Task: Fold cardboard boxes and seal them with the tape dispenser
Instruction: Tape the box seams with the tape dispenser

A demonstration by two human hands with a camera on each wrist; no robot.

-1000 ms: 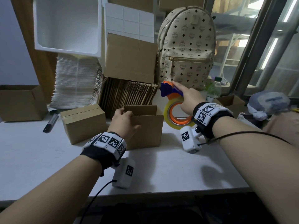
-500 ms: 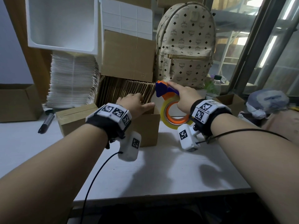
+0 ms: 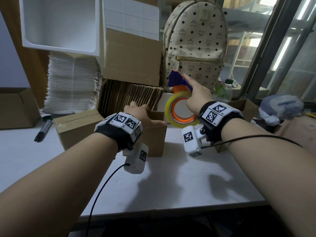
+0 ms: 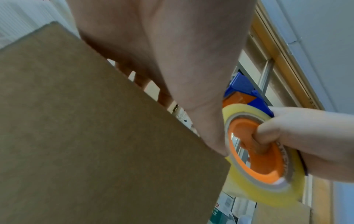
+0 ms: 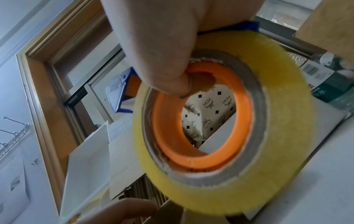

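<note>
A small brown cardboard box (image 3: pixel 153 139) stands on the white table (image 3: pixel 171 185). My left hand (image 3: pixel 142 115) lies flat on the box's top, thumb stretched along the front edge. In the left wrist view that hand's palm (image 4: pixel 172 45) covers the box (image 4: pixel 95 151). My right hand (image 3: pixel 196 98) grips the tape dispenser (image 3: pixel 171 108) just right of the box. The dispenser has a yellowish roll, an orange core and a blue cutter head. The thumb (image 5: pixel 157 45) hooks into the orange core of the dispenser (image 5: pixel 277 121), and the forefinger lies along the blue head.
A taped box (image 3: pixel 77 124) and a black marker (image 3: pixel 42 130) lie to the left. Behind stand flat cardboard sheets (image 3: pixel 130 98), white mailers (image 3: pixel 73 82) and a backpack (image 3: pixel 195 45). Open boxes sit far left (image 3: pixel 15 108) and right (image 3: pixel 242 108), near a bottle (image 3: pixel 224 91).
My left hand has moved from the box's near left corner up onto its top. The right hand keeps its hold on the dispenser beside the box.
</note>
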